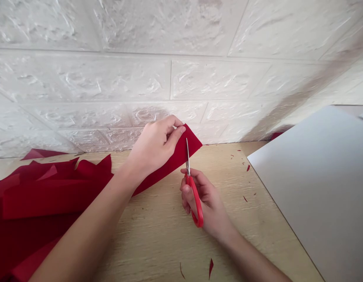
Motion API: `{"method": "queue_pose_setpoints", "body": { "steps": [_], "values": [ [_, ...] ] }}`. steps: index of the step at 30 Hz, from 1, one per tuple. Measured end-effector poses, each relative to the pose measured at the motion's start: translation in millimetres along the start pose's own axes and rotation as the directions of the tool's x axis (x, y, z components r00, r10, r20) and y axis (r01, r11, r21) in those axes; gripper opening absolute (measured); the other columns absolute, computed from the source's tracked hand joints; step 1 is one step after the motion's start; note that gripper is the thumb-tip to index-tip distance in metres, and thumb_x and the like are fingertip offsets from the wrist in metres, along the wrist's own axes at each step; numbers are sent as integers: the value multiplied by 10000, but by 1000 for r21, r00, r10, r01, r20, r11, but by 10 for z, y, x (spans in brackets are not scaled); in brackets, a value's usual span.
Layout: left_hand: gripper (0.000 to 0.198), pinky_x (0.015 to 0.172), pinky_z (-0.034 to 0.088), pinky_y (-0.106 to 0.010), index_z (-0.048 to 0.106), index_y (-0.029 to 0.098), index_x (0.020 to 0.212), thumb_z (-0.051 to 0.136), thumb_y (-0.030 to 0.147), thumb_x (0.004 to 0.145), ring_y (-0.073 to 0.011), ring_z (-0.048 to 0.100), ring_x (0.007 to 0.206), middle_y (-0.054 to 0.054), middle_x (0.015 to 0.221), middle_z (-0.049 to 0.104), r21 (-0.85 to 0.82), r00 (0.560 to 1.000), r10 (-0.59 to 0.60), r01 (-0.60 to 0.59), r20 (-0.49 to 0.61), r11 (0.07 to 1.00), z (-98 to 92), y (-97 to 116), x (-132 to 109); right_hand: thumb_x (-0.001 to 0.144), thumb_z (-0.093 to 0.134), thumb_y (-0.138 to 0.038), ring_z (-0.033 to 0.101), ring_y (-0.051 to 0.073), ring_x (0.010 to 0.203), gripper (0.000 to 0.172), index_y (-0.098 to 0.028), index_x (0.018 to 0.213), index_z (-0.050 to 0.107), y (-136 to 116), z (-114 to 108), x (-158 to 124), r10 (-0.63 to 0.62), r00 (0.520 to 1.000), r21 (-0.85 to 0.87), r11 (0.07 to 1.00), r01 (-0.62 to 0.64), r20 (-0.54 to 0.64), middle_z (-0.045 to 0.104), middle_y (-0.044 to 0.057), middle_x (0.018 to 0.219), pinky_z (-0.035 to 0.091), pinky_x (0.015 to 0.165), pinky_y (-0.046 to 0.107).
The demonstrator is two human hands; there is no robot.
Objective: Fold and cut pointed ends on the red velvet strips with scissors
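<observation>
My left hand point(159, 143) pinches the upper edge of a dark red strip of fabric or felt-like paper point(181, 150) near its pointed right end. The strip runs down to the left, and my left forearm hides part of it. My right hand point(203, 196) grips a pair of scissors point(197, 203) with red handles, fingers in the loops. Its metal blades point upward at the strip's lower edge, one blade lying across the front of the strip a little left of the tip. Whether the other blade is behind the strip cannot be made out.
A heap of dark red pieces point(52, 192) lies at the left. Small red scraps point(211, 268) are scattered over the pale wooden table point(158, 243). A large white board or sheet point(316, 176) stands at the right. Behind the table rises a white brick-patterned wall point(199, 78).
</observation>
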State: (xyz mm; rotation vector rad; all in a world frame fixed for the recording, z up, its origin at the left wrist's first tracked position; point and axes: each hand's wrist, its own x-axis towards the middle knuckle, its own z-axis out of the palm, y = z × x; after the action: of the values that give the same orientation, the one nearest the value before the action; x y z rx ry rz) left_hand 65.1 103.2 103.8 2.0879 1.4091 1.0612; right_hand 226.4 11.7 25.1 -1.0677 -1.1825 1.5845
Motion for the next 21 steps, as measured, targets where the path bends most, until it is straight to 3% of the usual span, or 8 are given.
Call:
{"method": "queue_pose_setpoints", "body": {
  "steps": [7, 21],
  "values": [
    [183, 520, 281, -293, 637, 210, 875, 536, 301, 997, -87, 334, 466, 84, 514, 460, -2, 1000, -1, 1, 4, 1000, 4, 13, 1, 927, 666, -582, 427, 97, 613, 438, -257, 1188, 532, -19, 3, -32, -50, 998, -38, 998, 49, -31, 525, -24, 865, 399, 525, 259],
    [184, 536, 305, -282, 652, 213, 896, 531, 310, 994, -95, 382, 495, 72, 545, 519, 3, 999, -17, 17, 35, 1000, 78, 4, -11, 904, 636, -688, 458, 117, 669, 533, -249, 1186, 528, -59, -4, -18, -42, 999, -25, 999, 42, -6, 517, -11, 875, 413, 579, 277]
  ]
}}
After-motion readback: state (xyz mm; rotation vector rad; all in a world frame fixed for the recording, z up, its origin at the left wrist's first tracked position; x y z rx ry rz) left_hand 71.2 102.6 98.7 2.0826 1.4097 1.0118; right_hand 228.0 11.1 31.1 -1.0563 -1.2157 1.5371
